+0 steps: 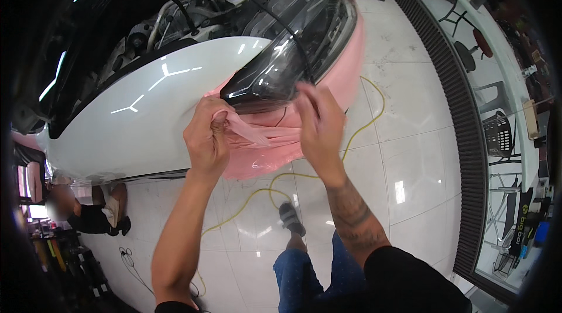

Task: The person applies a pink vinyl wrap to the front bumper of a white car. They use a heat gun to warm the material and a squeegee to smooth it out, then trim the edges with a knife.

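Pink film (pixel 260 158) hangs in wrinkled folds below a black-framed headlight (pixel 266 70) at the front corner of a white car fender (pixel 123 114). My left hand (pixel 205 134) is closed on a bunched fold of the film, just below the headlight's lower left corner. My right hand (pixel 320 126) is at the lower right of the headlight, beside the film; its fingers are smeared by motion, so I cannot tell what, if anything, they hold. More pink film runs along the headlight's right side.
A yellow cord (pixel 246 200) winds over the tiled floor (pixel 410 114). A person (pixel 93 213) crouches at lower left. A dark grille strip (pixel 468 219) runs along the right, beside a bench (pixel 515 88) with chairs. The engine bay (pixel 181 11) is exposed at the top.
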The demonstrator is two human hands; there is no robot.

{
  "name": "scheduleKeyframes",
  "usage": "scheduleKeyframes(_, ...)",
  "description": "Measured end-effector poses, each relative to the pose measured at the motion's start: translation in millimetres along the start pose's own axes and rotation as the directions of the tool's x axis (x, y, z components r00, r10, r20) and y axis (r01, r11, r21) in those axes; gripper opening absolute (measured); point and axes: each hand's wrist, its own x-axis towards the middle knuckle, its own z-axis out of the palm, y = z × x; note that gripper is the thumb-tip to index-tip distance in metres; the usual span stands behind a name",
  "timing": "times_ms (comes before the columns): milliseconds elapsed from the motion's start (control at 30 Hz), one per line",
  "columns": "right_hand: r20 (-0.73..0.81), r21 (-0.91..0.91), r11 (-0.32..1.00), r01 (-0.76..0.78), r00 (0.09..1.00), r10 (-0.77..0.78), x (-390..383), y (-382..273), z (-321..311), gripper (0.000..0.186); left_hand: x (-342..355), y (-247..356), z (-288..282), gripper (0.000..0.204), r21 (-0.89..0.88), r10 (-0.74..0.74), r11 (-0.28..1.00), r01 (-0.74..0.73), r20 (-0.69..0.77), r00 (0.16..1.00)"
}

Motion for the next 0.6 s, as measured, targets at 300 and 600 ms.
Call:
scheduleKeyframes(300,0.374,-0.032,0.816,0.577,0.764,-0.526,63.6,-13.4,48.9,0.026,-19.2,0.2,5.3,0.026,-0.222,-0.158,0.970,0.096,-0.284,0.946)
scheduleKeyframes(600,0.136,-0.215,0.947,0.236,0.968,-0.211,103.4,40.6,12.5,0.018,10.9,21.3,-1.9,0.043,-0.077,-0.196,0.980,0.182,-0.297,0.935)
